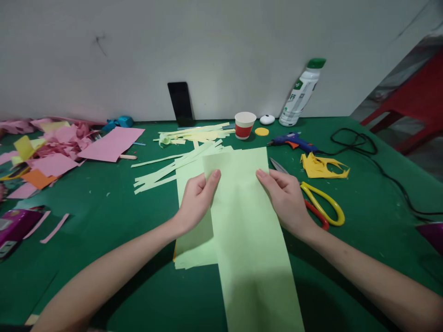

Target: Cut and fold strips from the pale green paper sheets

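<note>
A long sheet of light green paper (247, 221) is held up between both hands, its lower end running out of the bottom of the view. My left hand (196, 196) pinches its left edge near the top, thumb in front. On the opposite edge my right hand (287, 196) grips the same way; the fingers behind the paper are partly hidden. Beneath it lie more light green sheets (195, 251) on the green table. Cut green strips (162, 168) are spread beyond my left hand. Scissors (323, 203) with yellow and red handles lie by my right hand, partly covered by it.
At the back stand a paper cup (244, 125), a phone (180, 103) and a leaning white bottle (302, 94). A blue glue gun (294, 141) with its black cord (380, 168) and yellow paper scraps (323, 167) lie right. Pink paper (112, 144) and scraps are heaped left.
</note>
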`<state>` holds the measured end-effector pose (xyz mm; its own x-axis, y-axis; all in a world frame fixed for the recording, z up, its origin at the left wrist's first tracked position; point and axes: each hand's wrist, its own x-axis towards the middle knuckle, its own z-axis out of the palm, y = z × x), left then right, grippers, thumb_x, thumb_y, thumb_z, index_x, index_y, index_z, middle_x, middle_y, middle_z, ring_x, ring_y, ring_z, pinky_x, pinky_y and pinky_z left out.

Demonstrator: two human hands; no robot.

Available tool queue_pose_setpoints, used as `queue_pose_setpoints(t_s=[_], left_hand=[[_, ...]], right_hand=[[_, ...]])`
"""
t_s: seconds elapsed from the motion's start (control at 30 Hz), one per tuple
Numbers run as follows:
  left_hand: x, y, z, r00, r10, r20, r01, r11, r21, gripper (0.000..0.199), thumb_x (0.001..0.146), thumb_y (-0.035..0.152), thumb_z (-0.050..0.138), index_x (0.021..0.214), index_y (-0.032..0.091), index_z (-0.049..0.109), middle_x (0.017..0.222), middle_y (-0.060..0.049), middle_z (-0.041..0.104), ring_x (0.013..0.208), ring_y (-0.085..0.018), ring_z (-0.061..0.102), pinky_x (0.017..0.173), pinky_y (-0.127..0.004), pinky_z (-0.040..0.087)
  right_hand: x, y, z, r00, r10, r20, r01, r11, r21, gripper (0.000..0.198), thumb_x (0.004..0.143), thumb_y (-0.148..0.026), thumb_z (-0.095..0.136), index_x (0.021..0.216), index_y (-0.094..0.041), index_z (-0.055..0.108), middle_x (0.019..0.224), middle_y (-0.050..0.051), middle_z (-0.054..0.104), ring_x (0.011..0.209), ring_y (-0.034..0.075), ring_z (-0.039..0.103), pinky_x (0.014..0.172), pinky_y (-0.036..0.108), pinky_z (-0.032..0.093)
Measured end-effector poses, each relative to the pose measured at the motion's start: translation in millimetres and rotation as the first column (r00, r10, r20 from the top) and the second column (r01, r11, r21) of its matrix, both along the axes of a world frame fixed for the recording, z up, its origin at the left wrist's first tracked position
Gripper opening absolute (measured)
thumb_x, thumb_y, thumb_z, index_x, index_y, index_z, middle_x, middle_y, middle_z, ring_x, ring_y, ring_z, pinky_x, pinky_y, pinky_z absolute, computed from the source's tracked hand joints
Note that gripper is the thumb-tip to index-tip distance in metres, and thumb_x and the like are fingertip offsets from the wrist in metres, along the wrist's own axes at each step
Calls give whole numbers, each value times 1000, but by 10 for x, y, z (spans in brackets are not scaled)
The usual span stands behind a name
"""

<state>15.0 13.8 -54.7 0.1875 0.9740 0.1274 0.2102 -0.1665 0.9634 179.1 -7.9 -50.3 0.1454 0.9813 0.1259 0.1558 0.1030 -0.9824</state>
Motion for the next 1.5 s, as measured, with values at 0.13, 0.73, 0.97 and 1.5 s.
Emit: queue_pose_setpoints(t_s=[0.13, 0.73, 0.97, 1.5], left_hand=[[-33, 90, -35, 1000, 3, 6, -3, 1000, -12, 41, 83, 43, 42, 53, 19, 26, 50, 6, 21, 42, -7, 24, 39, -20, 23], [-211, 213, -440, 985, 2, -174, -19, 995, -94, 44, 84, 44, 38, 50, 19, 24, 45, 6, 25, 44, -8, 26, 46, -24, 22], [-150, 175, -429, 981, 20, -195, -34, 997, -66, 41, 85, 42, 36, 55, 19, 20, 52, 5, 18, 48, -9, 19, 46, -25, 19], [-149, 182, -424, 997, -42, -68, 25, 972, -234, 44, 83, 41, 40, 46, 18, 34, 41, 5, 33, 42, -8, 36, 49, -24, 31]], right_hand=[[26, 99, -93, 993, -25, -118, 24, 1000, -9, 39, 75, -45, 54, 52, -20, 35, 53, -4, 32, 48, 10, 32, 45, 25, 27], [-93, 301, -576, 997, 63, -43, -66, 996, -54, 41, 78, -41, 49, 53, -21, 25, 52, -7, 21, 48, 9, 20, 45, 24, 19], [-108, 272, -570, 1000, -2, 22, 2, 1000, -8, 39, 82, -36, 45, 53, -21, 24, 52, -6, 22, 48, 9, 21, 44, 24, 19], [-113, 297, -562, 999, 37, 25, -35, 997, -68, 40, 80, -35, 49, 55, -22, 21, 53, -7, 18, 46, 8, 17, 41, 24, 17]])
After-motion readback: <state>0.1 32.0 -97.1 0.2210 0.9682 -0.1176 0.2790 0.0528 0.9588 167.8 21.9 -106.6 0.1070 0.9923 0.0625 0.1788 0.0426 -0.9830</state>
